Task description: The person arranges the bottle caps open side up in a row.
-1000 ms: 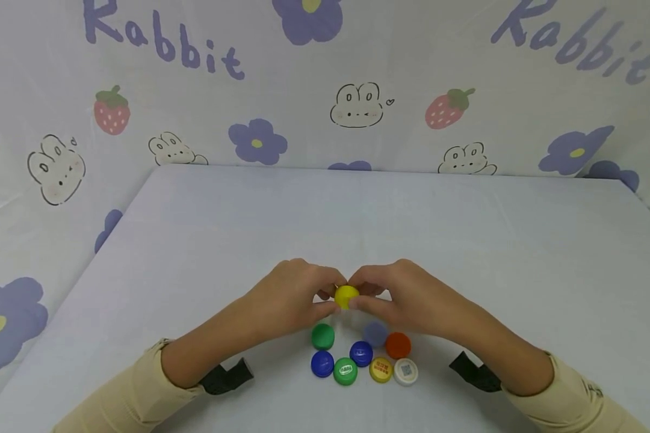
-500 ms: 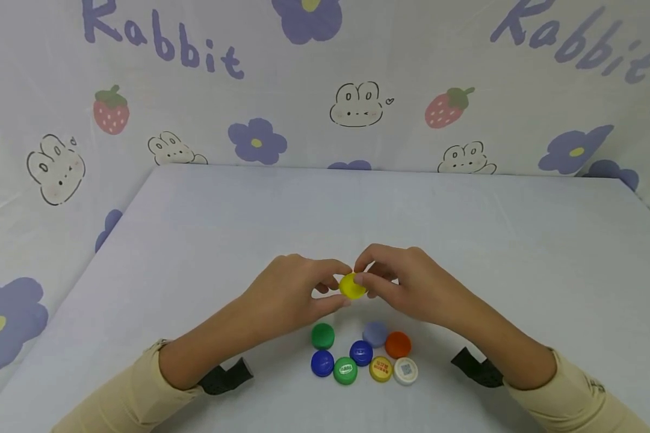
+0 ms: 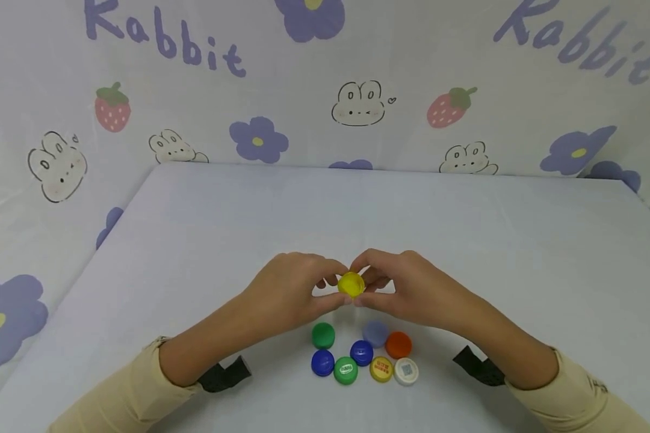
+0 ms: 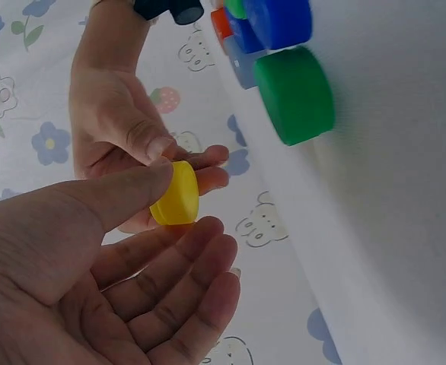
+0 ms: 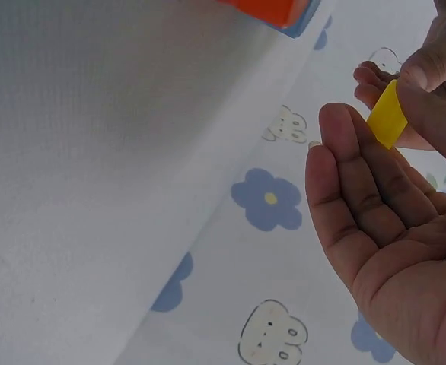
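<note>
A white cloth backdrop (image 3: 298, 78) spans the far side, printed with purple "Rabbit" lettering (image 3: 165, 39), purple flowers (image 3: 257, 139), outlined rabbits (image 3: 357, 112) and 2 strawberries (image 3: 112, 108). In front of it lies a broad white table (image 3: 249, 216). 2 beige sleeves, the left sleeve (image 3: 135, 385) and the right sleeve (image 3: 579, 391), reach in from the near corners. The left hand (image 3: 295, 288) pinches a yellow cap (image 3: 351, 284) between thumb and fingertips, its other fingers loosely bent in the left wrist view. The right hand (image 3: 408, 285) pinches the same cap from the opposite side, so both grips are narrow and the 2 sets of fingertips nearly meet. A black object sits under each wrist, the left black object (image 3: 224, 374) and the right black object (image 3: 481, 367). The yellow cap is held up off the table, just beyond 8 other caps: a plain green cap (image 3: 323, 335), a lavender cap (image 3: 376, 333) and an orange-red cap (image 3: 398, 345) farther back, 1 blue cap (image 3: 362, 353) in the middle, and nearest the person a second blue cap (image 3: 322, 363), a printed green cap (image 3: 346, 371), a mustard-yellow cap (image 3: 381, 369) and a white cap (image 3: 406, 371). The smallest details are red printing on the mustard-yellow cap and a square code on the white cap.
</note>
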The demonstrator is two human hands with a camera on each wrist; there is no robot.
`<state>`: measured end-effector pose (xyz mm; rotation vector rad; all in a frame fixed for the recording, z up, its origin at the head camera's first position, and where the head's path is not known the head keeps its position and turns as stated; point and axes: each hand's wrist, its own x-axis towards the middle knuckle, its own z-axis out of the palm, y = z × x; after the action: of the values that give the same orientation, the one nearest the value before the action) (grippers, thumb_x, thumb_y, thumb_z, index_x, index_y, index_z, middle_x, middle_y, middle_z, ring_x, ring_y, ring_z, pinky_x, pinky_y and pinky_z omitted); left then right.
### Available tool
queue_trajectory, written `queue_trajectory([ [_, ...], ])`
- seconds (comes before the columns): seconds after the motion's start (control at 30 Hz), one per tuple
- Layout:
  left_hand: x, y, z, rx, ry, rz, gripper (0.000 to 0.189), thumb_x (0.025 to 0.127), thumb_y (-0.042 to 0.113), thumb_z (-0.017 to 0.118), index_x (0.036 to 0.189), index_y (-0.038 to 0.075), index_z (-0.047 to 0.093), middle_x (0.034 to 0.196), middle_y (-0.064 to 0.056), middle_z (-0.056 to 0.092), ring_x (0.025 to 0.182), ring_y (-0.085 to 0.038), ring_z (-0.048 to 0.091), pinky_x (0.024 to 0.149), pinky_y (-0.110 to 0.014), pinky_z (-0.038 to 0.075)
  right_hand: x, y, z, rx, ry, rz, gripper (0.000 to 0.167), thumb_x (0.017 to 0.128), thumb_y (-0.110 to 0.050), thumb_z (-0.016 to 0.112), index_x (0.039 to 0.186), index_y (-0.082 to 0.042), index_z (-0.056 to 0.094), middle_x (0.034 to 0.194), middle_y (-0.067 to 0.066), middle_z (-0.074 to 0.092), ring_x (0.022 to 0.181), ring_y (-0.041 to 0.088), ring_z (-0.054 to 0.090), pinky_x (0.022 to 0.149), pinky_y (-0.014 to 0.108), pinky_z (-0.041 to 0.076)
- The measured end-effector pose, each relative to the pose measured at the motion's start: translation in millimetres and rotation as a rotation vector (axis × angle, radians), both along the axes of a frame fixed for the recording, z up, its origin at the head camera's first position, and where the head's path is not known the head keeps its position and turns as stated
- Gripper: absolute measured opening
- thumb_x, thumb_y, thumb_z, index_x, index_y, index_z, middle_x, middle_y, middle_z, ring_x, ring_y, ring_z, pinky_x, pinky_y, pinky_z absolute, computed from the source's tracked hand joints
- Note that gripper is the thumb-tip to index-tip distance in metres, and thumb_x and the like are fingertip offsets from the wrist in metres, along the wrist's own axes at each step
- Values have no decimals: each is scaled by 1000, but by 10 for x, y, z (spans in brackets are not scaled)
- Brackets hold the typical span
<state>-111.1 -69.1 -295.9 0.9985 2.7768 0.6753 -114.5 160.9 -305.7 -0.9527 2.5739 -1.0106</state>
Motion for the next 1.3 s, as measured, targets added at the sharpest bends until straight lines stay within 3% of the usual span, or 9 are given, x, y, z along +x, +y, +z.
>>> queue_trajectory([
  [0.33,-79,6,-76,-90,63,5,33,89,32,82,114,12,76,76,5,63,67,-12,55,60,-24,46,-122,-125,-52,95,95,31,30,87,-15,84,113,-8,70,94,-6,70,84,11,63,78,31,57],
  [0.5,-186,18,-170,-111,45,16,30,88,31,83,109,10,77,72,5,60,66,-13,54,58,-25,44,-225,-193,-105,131,104,60,26,88,-6,80,113,-3,72,93,-2,71,82,12,62,75,25,55],
  [0.73,-308,44,-288,-192,-13,-1,29,89,29,82,108,8,77,69,5,57,65,-15,53,59,-25,43,-354,-268,-180,185,43,89,21,88,-1,78,108,-2,75,84,-4,68,74,10,57,69,23,52],
  [0.9,-334,43,-309,-217,-24,-15,26,89,28,82,105,9,77,67,5,57,64,-14,52,59,-25,42,-370,-305,-197,227,37,88,21,87,-5,80,108,-3,75,80,-5,66,72,10,57,68,22,52],
  [1.13,-342,30,-311,-215,-65,-18,26,87,34,83,93,11,73,65,4,53,62,-13,48,57,-25,36,-397,-312,-266,205,65,103,17,87,-9,82,102,-4,76,76,-7,63,70,9,54,67,23,50],
  [1.3,-343,33,-321,-224,-37,-25,26,87,33,84,93,10,73,67,5,56,63,-13,51,59,-25,41,-409,-297,-285,188,56,102,17,86,-13,84,99,-6,75,73,-8,60,69,9,52,64,24,48],
])
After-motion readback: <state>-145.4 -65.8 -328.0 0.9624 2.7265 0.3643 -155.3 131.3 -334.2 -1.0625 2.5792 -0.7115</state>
